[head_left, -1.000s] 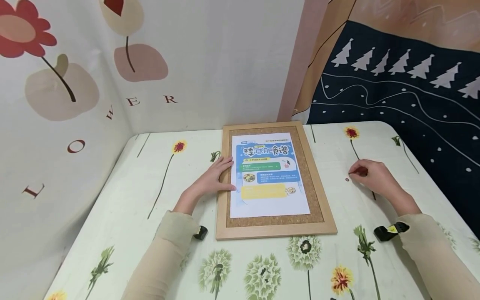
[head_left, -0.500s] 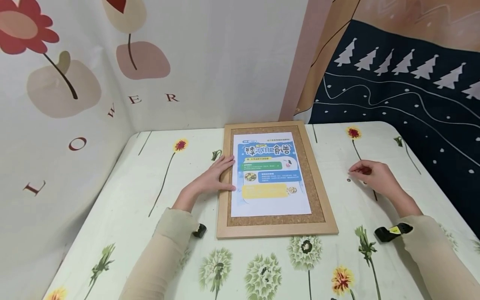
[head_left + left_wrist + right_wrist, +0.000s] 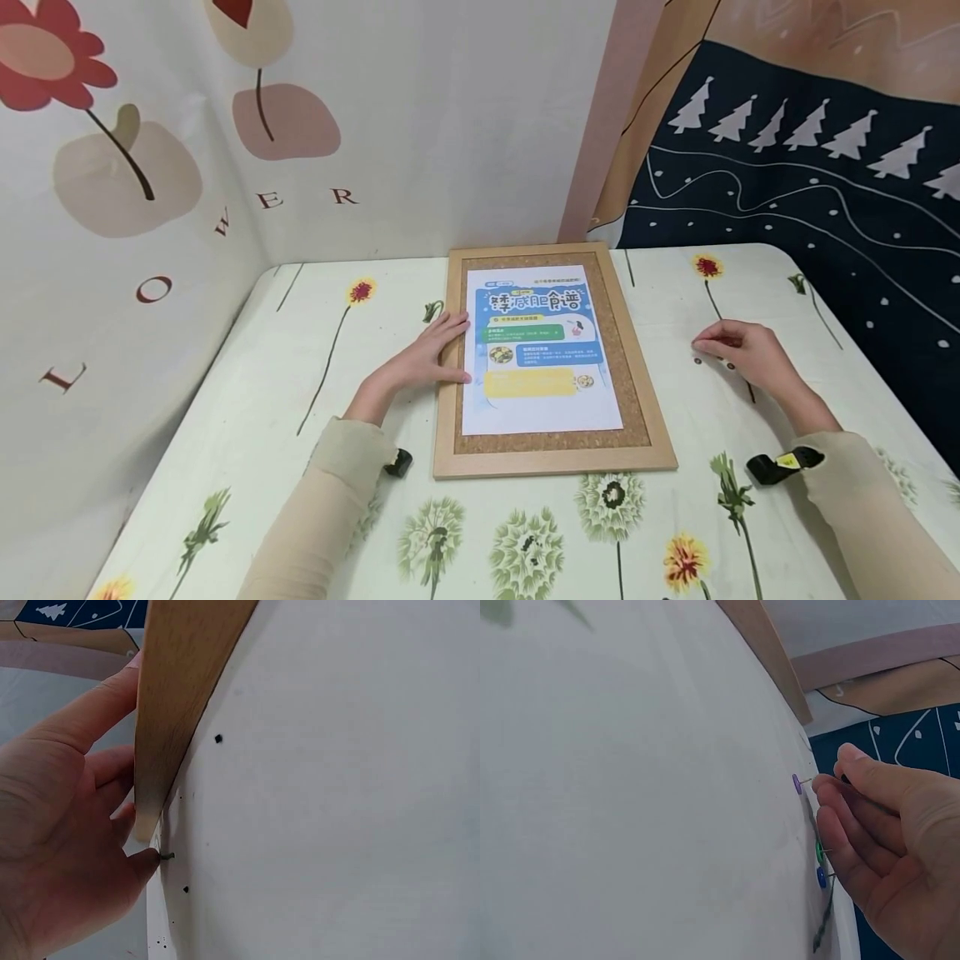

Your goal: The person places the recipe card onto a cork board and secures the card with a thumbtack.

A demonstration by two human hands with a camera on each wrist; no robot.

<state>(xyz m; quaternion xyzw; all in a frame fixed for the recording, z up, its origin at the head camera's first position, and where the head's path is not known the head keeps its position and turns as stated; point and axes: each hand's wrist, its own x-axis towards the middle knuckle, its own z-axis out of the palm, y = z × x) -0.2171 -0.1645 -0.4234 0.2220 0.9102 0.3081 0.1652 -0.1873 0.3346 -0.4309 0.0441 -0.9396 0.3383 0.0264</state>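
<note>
A wood-framed corkboard (image 3: 555,462) lies on the table with a printed paper sheet (image 3: 540,415) over its cork. My left hand (image 3: 420,354) rests along the board's left side, thumb and index fingertip reaching the sheet's left edge. In the left wrist view, its fingers lie against the wooden side. Right of the board, my right hand (image 3: 742,354) pinches a small dark thumbtack (image 3: 845,779), mostly hidden between thumb and index finger. Close by its fingers, a purple thumbtack (image 3: 796,784), a green thumbtack (image 3: 820,851) and a blue thumbtack (image 3: 822,877) lie with their pins up.
A floral cloth (image 3: 337,492) covers the table. A pale printed curtain (image 3: 435,125) stands behind and left, a dark tree-printed cloth (image 3: 795,192) at the right. Small black cameras are strapped at both wrists.
My right fingertips have shifted slightly left and lifted a little, so more thumbtacks show beneath them. The left hand and the corkboard stay in place.
</note>
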